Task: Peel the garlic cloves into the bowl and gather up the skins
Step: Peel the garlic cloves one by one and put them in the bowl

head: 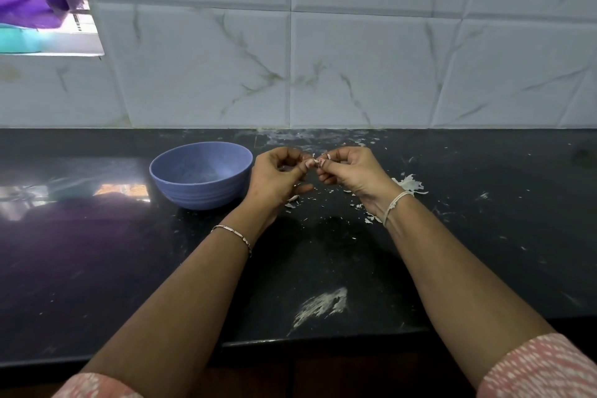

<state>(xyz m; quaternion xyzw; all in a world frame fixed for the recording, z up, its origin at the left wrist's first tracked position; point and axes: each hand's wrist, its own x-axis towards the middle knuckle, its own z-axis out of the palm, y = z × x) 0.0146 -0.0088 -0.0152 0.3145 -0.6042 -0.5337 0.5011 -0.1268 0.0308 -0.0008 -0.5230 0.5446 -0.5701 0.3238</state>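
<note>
Both hands pinch one garlic clove (318, 162) between them, left hand (279, 176) steadying, right hand (350, 171) picking skin; best kept beside the bowl (200, 174).

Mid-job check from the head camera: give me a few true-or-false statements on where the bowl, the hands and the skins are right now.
1. The blue bowl stands upright on the dark counter, to the left of both hands. True.
2. The left hand and right hand meet on a small garlic clove held above the counter. True.
3. The skins are already gathered inside the bowl. False: skin scraps lie loose on the counter, mostly under and right of the hands.
4. The right hand rests flat on the counter, holding nothing. False: its grip pinches the clove.
5. A tiled wall rises behind the counter. True.
</note>
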